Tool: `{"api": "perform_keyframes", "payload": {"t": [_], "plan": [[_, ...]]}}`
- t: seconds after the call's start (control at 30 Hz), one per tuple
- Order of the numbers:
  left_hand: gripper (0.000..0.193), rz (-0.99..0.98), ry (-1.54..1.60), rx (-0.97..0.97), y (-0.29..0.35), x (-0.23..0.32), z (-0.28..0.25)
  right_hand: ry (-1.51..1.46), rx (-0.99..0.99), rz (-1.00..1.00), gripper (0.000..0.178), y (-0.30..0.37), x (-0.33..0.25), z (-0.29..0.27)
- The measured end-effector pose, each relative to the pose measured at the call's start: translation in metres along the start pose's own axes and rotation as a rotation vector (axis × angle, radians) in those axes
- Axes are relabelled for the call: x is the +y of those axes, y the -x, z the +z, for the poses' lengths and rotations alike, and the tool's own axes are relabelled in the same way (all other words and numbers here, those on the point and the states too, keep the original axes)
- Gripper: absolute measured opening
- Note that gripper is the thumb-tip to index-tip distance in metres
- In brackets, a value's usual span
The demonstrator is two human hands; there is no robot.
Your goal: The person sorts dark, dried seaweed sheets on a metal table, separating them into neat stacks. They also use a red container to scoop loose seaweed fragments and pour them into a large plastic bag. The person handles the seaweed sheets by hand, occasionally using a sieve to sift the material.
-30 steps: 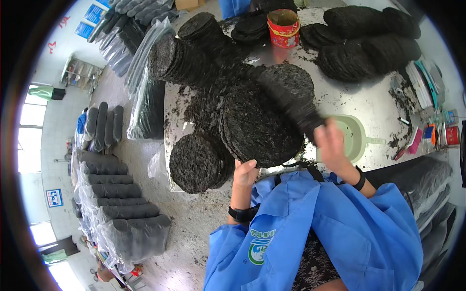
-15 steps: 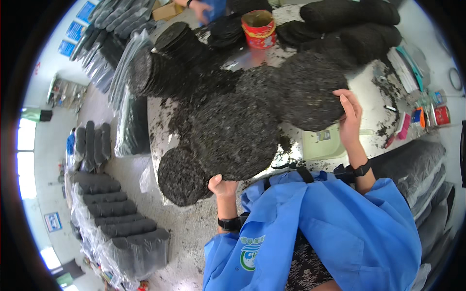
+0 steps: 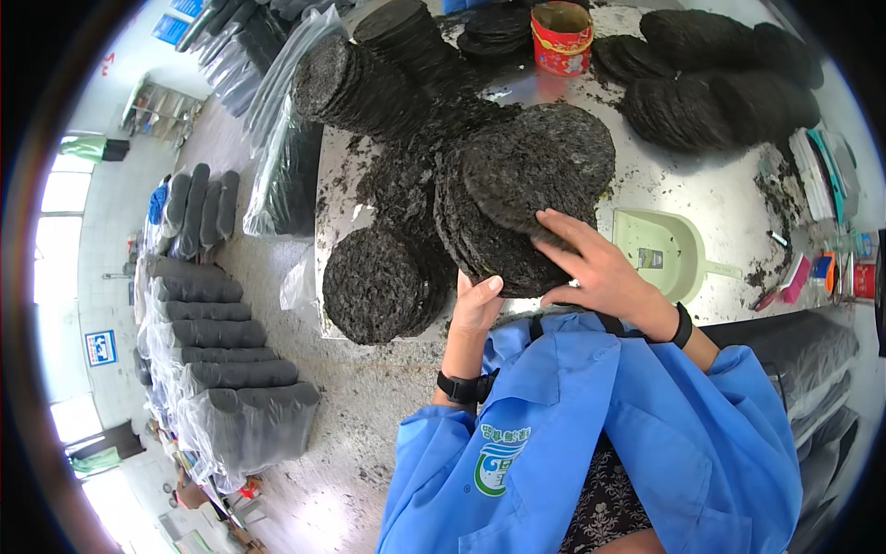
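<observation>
A stack of round black sheets, apparently dried seaweed [image 3: 471, 231], tilts toward me over the near edge of the table. My left hand [image 3: 477, 300] is closed on its lower rim, thumb on the front face. Across the lower right of the top sheet [image 3: 526, 180] rests my right hand [image 3: 595, 272], its fingers spread and its thumb apart near the stack's bottom edge. Behind the stack, another round black sheet [image 3: 586, 148] shows at the upper right. To the left lies a shorter roll-like stack of the same sheets [image 3: 374, 286], its round face toward me.
A pale green dustpan [image 3: 688, 245] lies right of my right hand. Farther back stand a red bucket [image 3: 561, 46] and leaning stacks of black sheets [image 3: 369, 88]. More stacks [image 3: 701, 102] lie far right. Black crumbs litter the metal table [image 3: 637, 175]. Plastic-wrapped rolls [image 3: 249, 425] fill the floor at left.
My right hand has come left and inward from the side, where it held a sheet out, onto the stack's face. My view has shifted; the other person's hand is out of sight.
</observation>
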State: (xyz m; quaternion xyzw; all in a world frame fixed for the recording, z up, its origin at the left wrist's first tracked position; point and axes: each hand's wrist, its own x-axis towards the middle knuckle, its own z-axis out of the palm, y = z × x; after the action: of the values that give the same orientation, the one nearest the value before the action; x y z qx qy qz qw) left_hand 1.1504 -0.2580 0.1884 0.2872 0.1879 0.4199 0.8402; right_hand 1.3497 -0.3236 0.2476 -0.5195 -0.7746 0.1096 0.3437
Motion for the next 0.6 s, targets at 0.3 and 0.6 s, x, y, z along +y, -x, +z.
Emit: {"api": "perform_keyframes", "payload": {"t": [0.3, 0.6], "plan": [[0.068, -0.035, 0.077, 0.041, 0.002, -0.001, -0.01, -0.013, 0.143, 0.196, 0.03, 0.015, 0.009, -0.012], [0.072, 0.007, 0.246, 0.14, 0.005, -0.001, -0.042, -1.042, 1.107, 0.697, 0.02, 0.046, 0.077, -0.037]]}}
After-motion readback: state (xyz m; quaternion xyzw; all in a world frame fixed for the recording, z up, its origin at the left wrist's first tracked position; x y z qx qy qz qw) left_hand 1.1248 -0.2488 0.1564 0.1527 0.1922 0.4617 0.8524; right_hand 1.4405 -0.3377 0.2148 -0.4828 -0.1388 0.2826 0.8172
